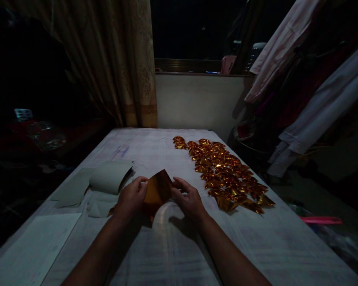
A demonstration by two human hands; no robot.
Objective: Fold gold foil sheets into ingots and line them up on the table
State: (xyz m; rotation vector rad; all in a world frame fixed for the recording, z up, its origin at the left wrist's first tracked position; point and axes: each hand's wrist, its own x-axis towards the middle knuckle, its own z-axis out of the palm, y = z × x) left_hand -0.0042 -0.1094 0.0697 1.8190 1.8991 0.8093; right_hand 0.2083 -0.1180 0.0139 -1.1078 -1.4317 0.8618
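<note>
A sheet of shiny gold foil paper (158,191) is held up between my two hands, just above the cloth-covered table. My left hand (133,197) pinches its left edge, thumb and fingers closed. On the opposite edge my right hand (188,198) grips the sheet between thumb and fingers. The foil looks curved, with its lower part bent down toward the cloth. To the right lies a broad group of folded gold foil pieces (223,169). Left of my hands, pale-backed curled sheets (109,177) rest on the table.
White paper (32,246) lies at the table's near left on the pale checked cloth (173,258). A curtain (131,59) hangs beyond the far left edge. Clothes (286,59) hang at the right. A pink mug (227,64) stands on the window sill.
</note>
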